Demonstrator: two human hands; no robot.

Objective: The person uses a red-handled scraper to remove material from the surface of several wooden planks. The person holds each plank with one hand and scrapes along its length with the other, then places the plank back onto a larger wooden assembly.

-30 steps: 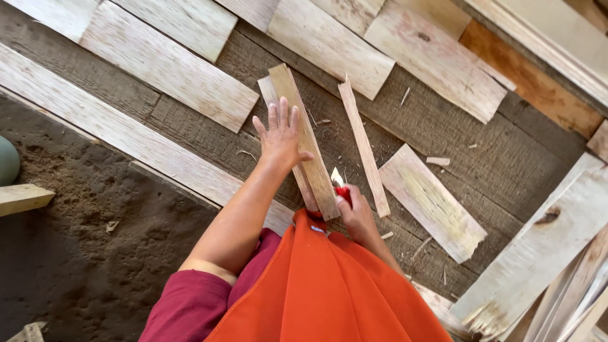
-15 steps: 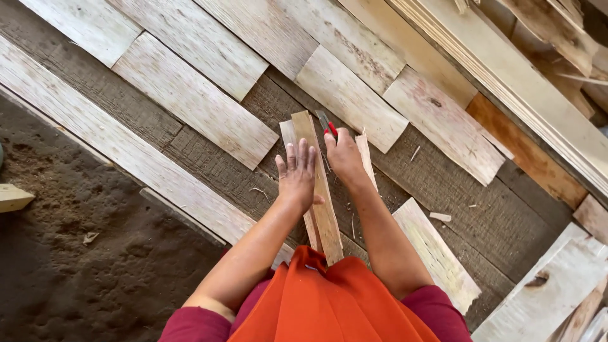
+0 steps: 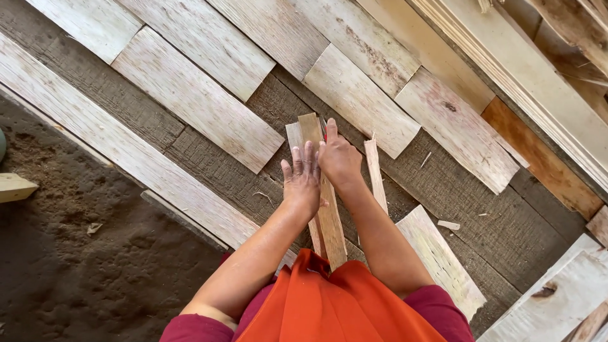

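Left hand [image 3: 303,179] fingers spread flat on wood strip [image 3: 329,209], right hand [image 3: 339,159] fingers gripping red cutter [image 3: 325,128] (mostly hidden)

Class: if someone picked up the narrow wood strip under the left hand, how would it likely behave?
The wood strip looks thin, so probably light and somewhat bendy. Splinters lying nearby suggest it may split easily. Being flat, it shouldn't roll.

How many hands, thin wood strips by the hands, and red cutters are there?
Hands: 2, left hand and right hand
Thin wood strips: 3, tan strip, pale strip, narrow strip
Red cutter: 1
Total: 6
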